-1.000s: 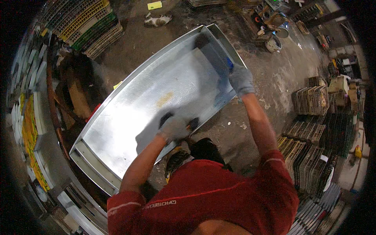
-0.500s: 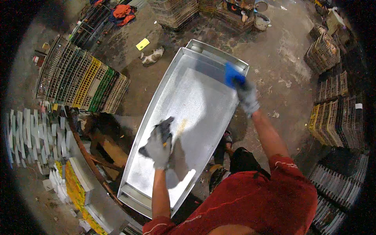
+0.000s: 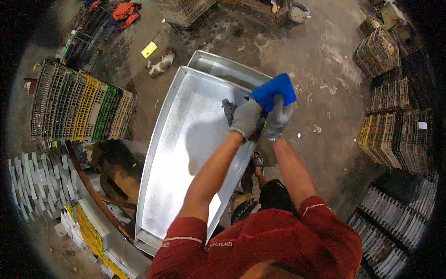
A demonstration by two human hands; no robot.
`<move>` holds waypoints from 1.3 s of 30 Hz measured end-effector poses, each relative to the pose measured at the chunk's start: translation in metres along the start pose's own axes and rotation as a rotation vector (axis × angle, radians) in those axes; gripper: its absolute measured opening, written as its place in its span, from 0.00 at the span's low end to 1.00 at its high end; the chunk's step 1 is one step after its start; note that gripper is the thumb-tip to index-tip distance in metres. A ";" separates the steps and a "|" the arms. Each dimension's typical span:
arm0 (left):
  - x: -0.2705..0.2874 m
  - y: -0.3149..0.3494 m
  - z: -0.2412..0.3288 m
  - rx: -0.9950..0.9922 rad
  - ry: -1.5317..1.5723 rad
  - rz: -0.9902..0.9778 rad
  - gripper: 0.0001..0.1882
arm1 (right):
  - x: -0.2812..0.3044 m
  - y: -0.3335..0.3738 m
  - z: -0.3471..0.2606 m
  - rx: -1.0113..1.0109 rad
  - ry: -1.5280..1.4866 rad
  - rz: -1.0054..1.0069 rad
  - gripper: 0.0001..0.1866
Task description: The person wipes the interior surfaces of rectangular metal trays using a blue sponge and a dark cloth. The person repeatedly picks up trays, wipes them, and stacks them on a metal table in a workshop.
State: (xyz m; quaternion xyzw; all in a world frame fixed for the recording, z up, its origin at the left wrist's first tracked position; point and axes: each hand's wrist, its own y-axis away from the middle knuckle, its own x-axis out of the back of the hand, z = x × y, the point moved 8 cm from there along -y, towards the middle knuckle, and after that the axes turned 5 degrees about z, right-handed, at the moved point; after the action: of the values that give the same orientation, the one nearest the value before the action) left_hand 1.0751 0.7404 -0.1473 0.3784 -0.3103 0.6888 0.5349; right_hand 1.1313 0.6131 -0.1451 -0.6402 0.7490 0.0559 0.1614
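A long silver metal tray (image 3: 186, 125) with raised sides lies before me, on top of another tray (image 3: 223, 69) that shows past its far end. My left hand (image 3: 247, 117), in a grey glove, is closed on a dark rag (image 3: 228, 110) above the tray's far right side. Close beside it, my gloved right hand (image 3: 279, 118) grips a flat blue plastic piece (image 3: 278, 91), possibly a scraper, past the tray's right edge. The two hands nearly touch. The gloves and the blue piece partly hide the rag.
Stacked crates (image 3: 79, 104) stand at left, with more crates (image 3: 395, 139) at right. Metal strips (image 3: 42, 181) lie at the lower left and stacked slatted trays (image 3: 390, 218) at the lower right. A cat (image 3: 162, 63) lies on the floor near a yellow card (image 3: 149, 49).
My left hand has moved from the tray's near part up and right, beside the right hand. The blue piece is now turned flat toward view. The upper tray has shifted, showing more of the lower one.
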 end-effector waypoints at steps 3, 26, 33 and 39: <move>-0.005 0.006 0.003 -0.052 -0.230 -0.221 0.12 | -0.002 -0.001 -0.001 -0.015 0.088 -0.051 0.14; 0.172 0.718 -0.028 1.079 -0.230 0.309 0.21 | -0.039 0.287 0.005 -0.141 1.028 -1.772 0.13; 0.155 0.822 -0.087 1.474 0.062 0.739 0.21 | 0.009 0.659 -0.117 0.395 0.849 -2.180 0.23; 0.182 0.822 -0.105 1.094 0.548 1.036 0.43 | -0.071 0.415 -0.071 -0.394 0.398 -1.861 0.18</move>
State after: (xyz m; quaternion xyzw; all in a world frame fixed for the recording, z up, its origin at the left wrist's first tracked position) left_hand 0.2308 0.7262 -0.0650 0.2122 0.0777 0.9725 -0.0571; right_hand 0.7225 0.7312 -0.1071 -0.9898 -0.0659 -0.0789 -0.0986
